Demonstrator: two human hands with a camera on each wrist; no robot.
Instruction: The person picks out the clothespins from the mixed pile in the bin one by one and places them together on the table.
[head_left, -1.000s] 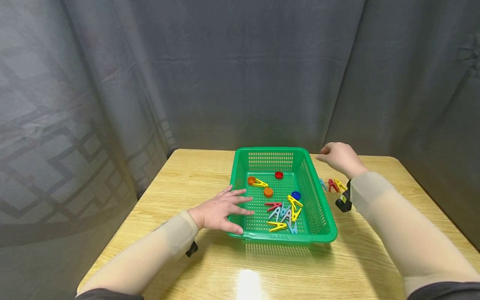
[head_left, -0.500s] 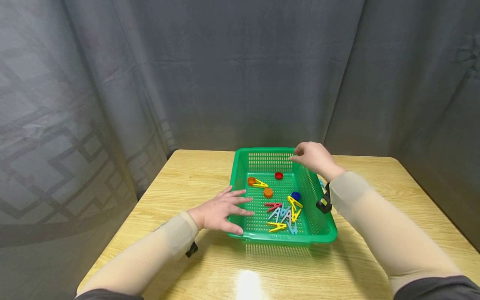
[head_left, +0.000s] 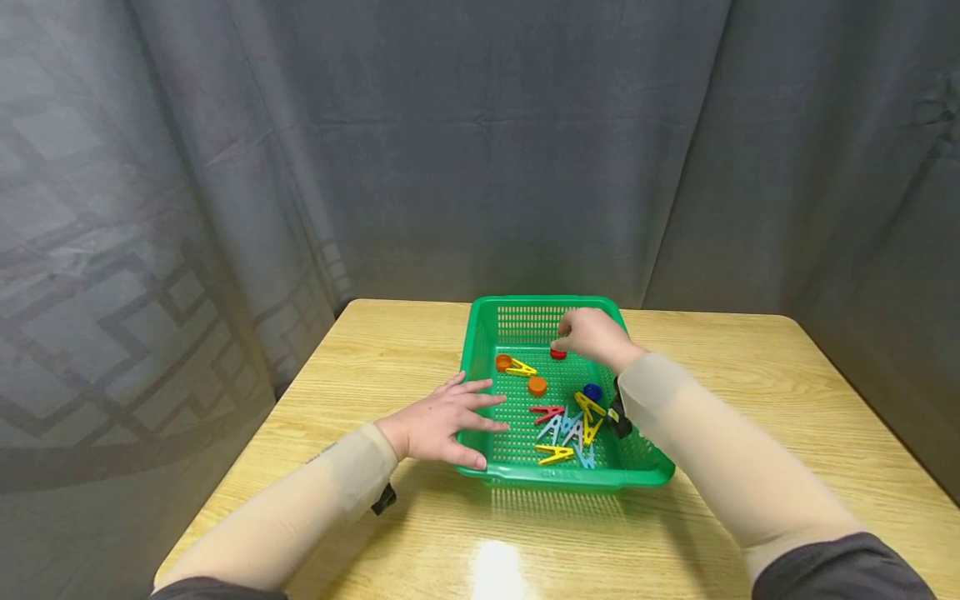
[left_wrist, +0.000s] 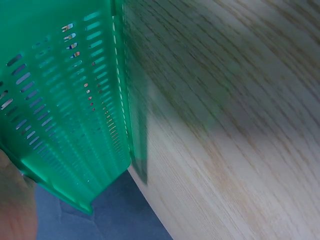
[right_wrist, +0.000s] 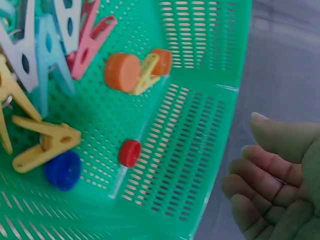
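A green plastic basket [head_left: 577, 479] with slotted walls stands on the table. My left hand [head_left: 438, 421] rests over its left rim with fingers spread and straight. My right hand [head_left: 596, 340] is over the basket's far right part, fingertips near a red bottle cap [head_left: 558, 354] in the head view. In the right wrist view its thumb and loosely curled fingers hold nothing, apart from the red cap. Two orange caps [head_left: 536, 386], a blue cap [head_left: 592, 392], and several yellow, red and pale blue clothespins [head_left: 555, 454] lie on the basket floor.
The wooden table [head_left: 390, 350] extends on both sides of the basket. Grey curtains [head_left: 480, 167] hang behind and beside it. My right forearm [head_left: 742, 458] crosses above the basket's right rim.
My right hand has moved left from beyond the basket's right side, over the rim, and down to the red cap. My left hand and the basket's contents look unchanged.
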